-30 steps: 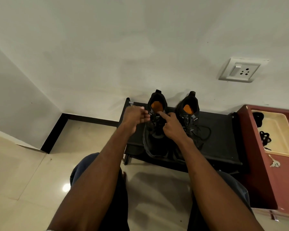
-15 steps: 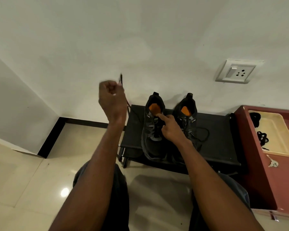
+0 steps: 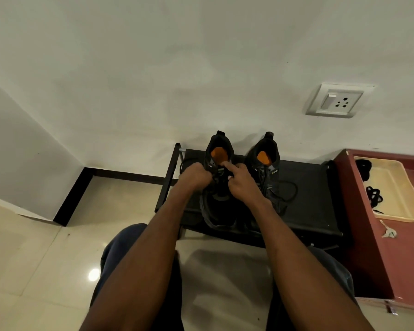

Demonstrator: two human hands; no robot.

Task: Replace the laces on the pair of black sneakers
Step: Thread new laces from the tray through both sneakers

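Working the left sneaker [image 3: 216, 187], the left hand [image 3: 193, 177] pinched its lace [image 3: 185, 163]; the right hand [image 3: 243, 183] pressed one finger down, otherwise loosely curled. An uneven pull might have slackened or unthreaded the eyelets.

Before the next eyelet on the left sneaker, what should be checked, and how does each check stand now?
1. Left sneaker upright on the rack: ok.
2. Left hand gripping the lace: cannot tell, fingers curled, lace hidden.
3. Right hand steadying the tongue, forefinger out: ok.
4. Right sneaker clear of the hands: ok.
5. Spare laces in the tray: ok.
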